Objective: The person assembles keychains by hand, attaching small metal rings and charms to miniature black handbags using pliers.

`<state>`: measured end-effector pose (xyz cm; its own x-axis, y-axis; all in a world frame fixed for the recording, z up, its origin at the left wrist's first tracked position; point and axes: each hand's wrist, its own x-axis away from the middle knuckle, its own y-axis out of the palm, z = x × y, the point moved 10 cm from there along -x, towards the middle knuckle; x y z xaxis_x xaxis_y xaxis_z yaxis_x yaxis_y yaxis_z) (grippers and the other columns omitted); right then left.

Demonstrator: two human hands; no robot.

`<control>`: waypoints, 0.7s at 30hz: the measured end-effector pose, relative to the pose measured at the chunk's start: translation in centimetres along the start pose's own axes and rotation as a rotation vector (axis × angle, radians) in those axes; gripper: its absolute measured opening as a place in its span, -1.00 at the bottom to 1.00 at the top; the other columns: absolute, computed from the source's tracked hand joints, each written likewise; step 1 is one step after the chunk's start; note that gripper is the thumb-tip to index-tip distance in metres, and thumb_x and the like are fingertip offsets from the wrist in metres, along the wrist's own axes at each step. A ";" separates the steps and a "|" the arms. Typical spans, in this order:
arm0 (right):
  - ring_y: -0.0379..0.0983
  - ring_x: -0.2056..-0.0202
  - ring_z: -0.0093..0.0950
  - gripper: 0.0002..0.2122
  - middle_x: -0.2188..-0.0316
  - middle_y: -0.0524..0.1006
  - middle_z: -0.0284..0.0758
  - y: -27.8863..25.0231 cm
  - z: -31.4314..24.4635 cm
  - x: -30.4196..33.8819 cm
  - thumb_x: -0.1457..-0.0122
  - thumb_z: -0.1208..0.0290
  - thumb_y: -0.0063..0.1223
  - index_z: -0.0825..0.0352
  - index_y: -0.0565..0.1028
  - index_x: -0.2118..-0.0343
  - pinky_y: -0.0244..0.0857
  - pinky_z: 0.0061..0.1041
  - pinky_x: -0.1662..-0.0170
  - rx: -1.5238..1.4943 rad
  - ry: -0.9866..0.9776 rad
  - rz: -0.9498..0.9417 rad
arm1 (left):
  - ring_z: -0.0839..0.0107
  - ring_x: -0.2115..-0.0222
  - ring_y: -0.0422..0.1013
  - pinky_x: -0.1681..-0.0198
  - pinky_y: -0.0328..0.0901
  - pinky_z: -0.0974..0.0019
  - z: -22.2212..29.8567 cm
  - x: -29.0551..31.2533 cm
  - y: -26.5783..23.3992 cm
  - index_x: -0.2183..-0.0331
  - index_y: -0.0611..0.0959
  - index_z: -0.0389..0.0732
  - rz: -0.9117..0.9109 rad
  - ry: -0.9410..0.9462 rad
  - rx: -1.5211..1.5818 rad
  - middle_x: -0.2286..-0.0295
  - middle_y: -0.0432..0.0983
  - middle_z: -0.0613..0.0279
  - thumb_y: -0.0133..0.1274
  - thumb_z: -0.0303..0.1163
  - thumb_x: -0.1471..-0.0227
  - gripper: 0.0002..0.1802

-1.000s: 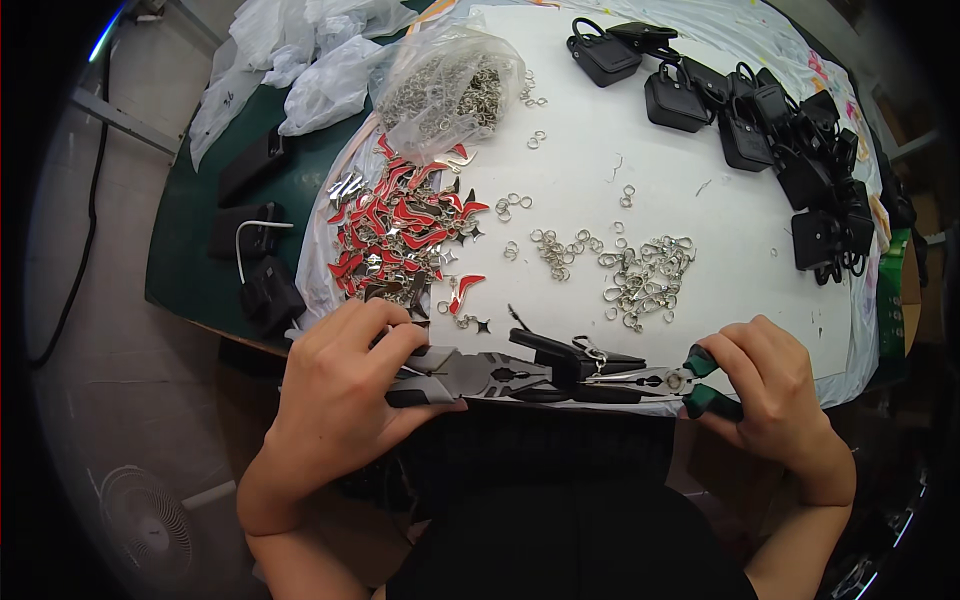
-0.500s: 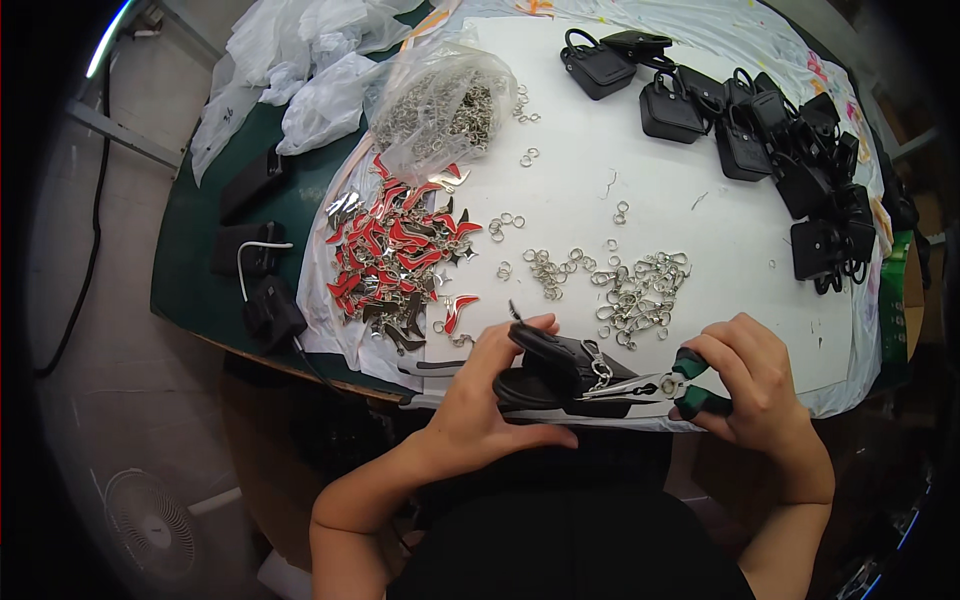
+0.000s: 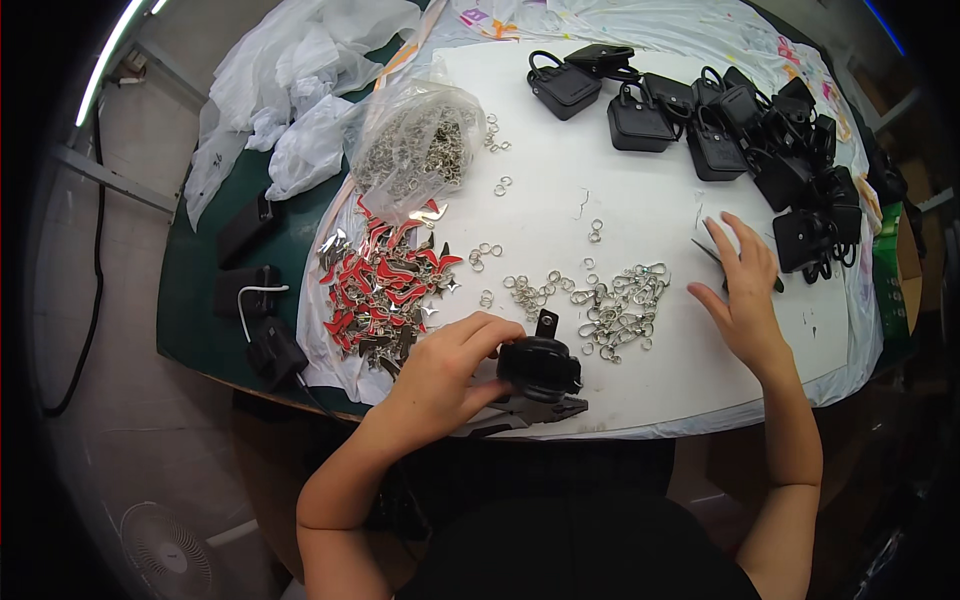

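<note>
At the near edge of the table, my left hand [image 3: 452,372] grips a small black bag [image 3: 540,368] between thumb and fingers. A strap tab with a metal stud sticks up from the bag. Just beneath it lie the grey jaws of a tool that look like pliers [image 3: 562,410]; the rest is partly covered. Farther right, my right hand [image 3: 742,290] is open, fingers apart, above green-handled pliers [image 3: 706,250]. The hand hides most of those pliers, which appear to rest on the white board.
Metal clasps [image 3: 622,310] and loose rings [image 3: 535,292] lie mid-board. Red and silver charms [image 3: 385,280] are heaped at left, below a clear bag of metal fittings [image 3: 420,145]. Several black mini bags [image 3: 640,122] line the far right. A green box [image 3: 895,270] stands right.
My right hand has moved up and right with the green-handled pliers and let go of them. The black bag has turned in my left hand, its chain now out of sight.
</note>
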<state>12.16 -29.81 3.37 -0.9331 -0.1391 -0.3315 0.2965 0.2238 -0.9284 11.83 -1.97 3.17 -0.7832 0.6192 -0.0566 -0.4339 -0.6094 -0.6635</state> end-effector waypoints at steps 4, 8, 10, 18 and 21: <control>0.37 0.08 -0.33 -0.75 0.20 0.51 -0.32 3.5 -3.7 -5.6 -0.08 0.30 0.24 0.32 0.56 0.23 0.09 -0.29 -0.09 -0.331 -0.018 -0.113 | 0.19 0.25 0.47 0.19 0.36 0.20 -0.1 0.0 -0.5 0.09 0.54 -0.21 -0.058 0.007 0.014 0.25 0.51 0.14 0.36 -0.46 0.24 -0.42; 0.39 0.24 -0.34 -0.85 0.33 0.50 -0.31 7.1 -4.3 -8.7 -0.05 0.38 0.25 0.34 0.57 0.38 0.22 -0.35 0.09 -0.423 0.060 -0.150 | 0.22 0.20 0.48 0.13 0.36 0.25 -1.9 -0.1 -4.2 0.13 0.61 -0.27 0.035 -0.049 -0.121 0.21 0.56 0.12 0.38 -0.43 0.20 -0.49; 0.38 0.26 -0.33 -0.87 0.35 0.49 -0.29 8.1 -4.9 -9.1 -0.05 0.40 0.25 0.33 0.57 0.41 0.25 -0.37 0.15 -0.456 0.051 -0.173 | 0.18 0.20 0.46 0.10 0.34 0.23 -4.1 -0.3 -6.8 0.20 0.64 -0.28 0.223 -0.046 -0.280 0.22 0.56 0.13 0.34 -0.43 0.17 -0.60; 0.40 0.26 -0.31 -0.90 0.41 0.49 -0.34 7.1 -5.3 -8.1 -0.05 0.40 0.24 0.29 0.56 0.43 0.25 -0.33 0.15 -0.310 0.038 -0.040 | 0.22 0.20 0.37 0.06 0.28 0.20 -6.5 -3.3 -6.1 0.33 0.69 -0.20 0.206 -0.027 -0.464 0.30 0.52 0.26 0.30 -0.40 0.14 -0.77; 0.43 0.33 -0.37 -0.84 0.42 0.52 -0.28 7.5 -5.7 -7.8 -0.05 0.40 0.27 0.38 0.54 0.41 0.29 -0.42 0.18 -0.394 0.060 -0.079 | 0.22 0.24 0.36 0.07 0.27 0.20 -6.8 -3.7 -5.7 0.39 0.67 -0.19 0.157 -0.045 -0.465 0.34 0.50 0.26 0.29 -0.39 0.13 -0.82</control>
<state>20.47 -21.61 -0.07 -0.9635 -0.1169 -0.2408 0.1337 0.5691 -0.8113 20.23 2.59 2.10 -0.8459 0.5097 -0.1571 -0.0727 -0.4021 -0.9127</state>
